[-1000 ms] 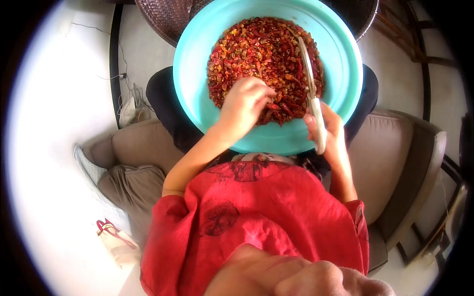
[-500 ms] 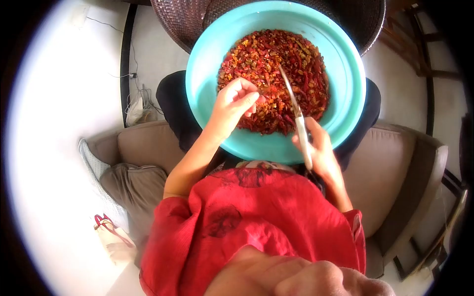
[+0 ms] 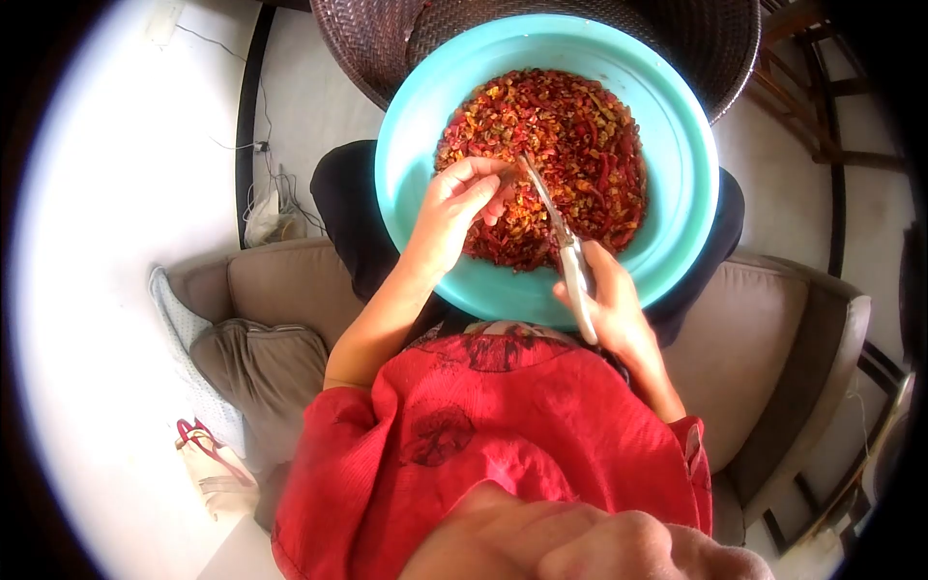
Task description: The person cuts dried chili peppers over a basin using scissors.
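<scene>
A turquoise plastic basin [image 3: 688,193] rests between my knees, its bottom covered with cut pieces of red and orange dried chili [image 3: 561,116]. Over the left part of the pile, my left hand [image 3: 449,208] is closed in a pinch on what looks like a dried chili [image 3: 510,176], mostly hidden by the fingers. Scissors [image 3: 572,261] with pale handles are in my right hand [image 3: 619,304], fingers wrapped round the grips. Their blades look nearly closed, with the tips beside my left fingertips.
Behind the basin stands a dark woven basket [image 3: 358,43]. I sit on a beige sofa [image 3: 754,319], with a folded brown cloth [image 3: 266,377] to the left. Cables [image 3: 280,198] lie on the floor at left, and wooden furniture legs [image 3: 788,87] stand at upper right.
The scissors have swung left, bringing their tips to my left fingertips, and their blades still look nearly closed. My left hand keeps its pinch. The whole view has shifted slightly.
</scene>
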{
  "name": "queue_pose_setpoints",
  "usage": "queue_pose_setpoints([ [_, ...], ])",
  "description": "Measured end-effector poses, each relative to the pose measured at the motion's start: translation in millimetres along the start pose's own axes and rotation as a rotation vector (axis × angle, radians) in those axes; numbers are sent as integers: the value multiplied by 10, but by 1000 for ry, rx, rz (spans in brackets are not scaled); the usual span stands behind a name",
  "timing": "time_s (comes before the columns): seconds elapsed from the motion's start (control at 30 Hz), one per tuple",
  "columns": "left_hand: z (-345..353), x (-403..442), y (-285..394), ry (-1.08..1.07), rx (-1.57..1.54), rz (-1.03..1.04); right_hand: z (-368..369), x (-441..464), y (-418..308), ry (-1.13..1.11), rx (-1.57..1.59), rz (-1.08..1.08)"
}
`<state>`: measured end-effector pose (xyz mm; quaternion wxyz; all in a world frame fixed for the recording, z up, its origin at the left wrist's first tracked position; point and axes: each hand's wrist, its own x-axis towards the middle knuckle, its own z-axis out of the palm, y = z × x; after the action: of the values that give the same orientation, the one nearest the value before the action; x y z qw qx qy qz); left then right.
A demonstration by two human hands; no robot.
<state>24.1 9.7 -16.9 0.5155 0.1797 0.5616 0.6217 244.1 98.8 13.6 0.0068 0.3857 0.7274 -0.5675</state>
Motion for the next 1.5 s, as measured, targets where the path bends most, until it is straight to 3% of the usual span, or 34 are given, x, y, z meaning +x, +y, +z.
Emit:
queue_pose_setpoints([
  [0.23, -26, 0, -1, -18, -48, 30, -6, 57, -54, 19, -51, 19],
  [0.3, -18, -3, 17, -20, -44, 41, 21, 58, -20, 80, -144, -96],
  [0.5, -27, 13, 42, 28, 119, 94, 89, 77, 98, 63, -126, -108],
  [0.8, -40, 39, 42, 7, -36, -1, 219, 76, 245, -52, 189, -30],
  [1.1, -44, 49, 6, 23, -67, 8, 142, 61, 88, 25, -95, -103],
  [1.23, -36, 48, -2, -28, -58, 8, 183, 82, 99, 63, -36, -119],
  [1.4, -29, 50, -8, -13, -119, -42, 208, 93, 164, -44, 103, -49],
  [1.5, -63, 76, -43, -24, -225, -118, 188, 88, 128, -34, 34, -100],
])
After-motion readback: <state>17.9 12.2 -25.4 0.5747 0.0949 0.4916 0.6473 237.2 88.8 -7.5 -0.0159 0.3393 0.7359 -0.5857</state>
